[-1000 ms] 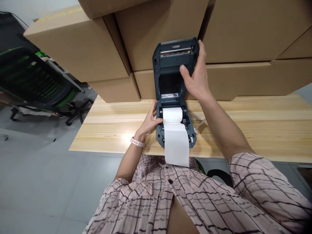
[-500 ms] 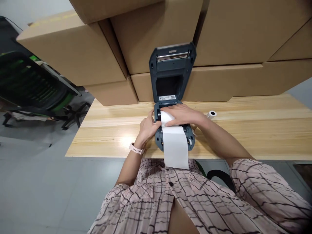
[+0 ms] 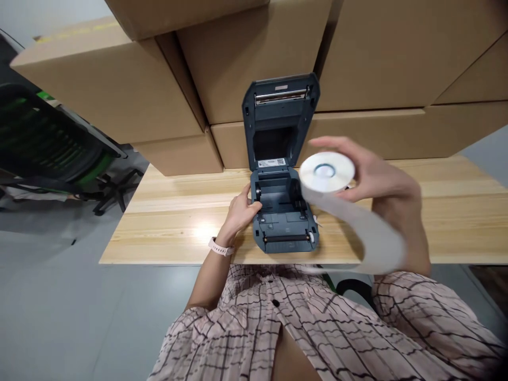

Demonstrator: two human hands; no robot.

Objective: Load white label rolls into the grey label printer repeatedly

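A dark grey label printer [image 3: 278, 225] stands on the wooden table, its lid [image 3: 281, 114] raised against the boxes and its roll bay showing bare. My left hand [image 3: 241, 214] grips the printer's left side, thumb over the rim and fingers along the outer wall. Up and to the right of the bay, my right hand [image 3: 373, 172] holds a roll of white labels [image 3: 305, 177] in the air, its round end and core facing me. From the roll a loose strip curls down to the right and back under, smeared by motion.
Cardboard boxes [image 3: 254, 69] are stacked along the back of the wooden table [image 3: 170, 222]. To the left, on the floor, is a dark office chair [image 3: 51, 143]. The table's front edge runs close to my body.
My right hand has lifted the label roll out of the printer's bay, up and to the right, with its strip trailing. My left hand stays on the printer.
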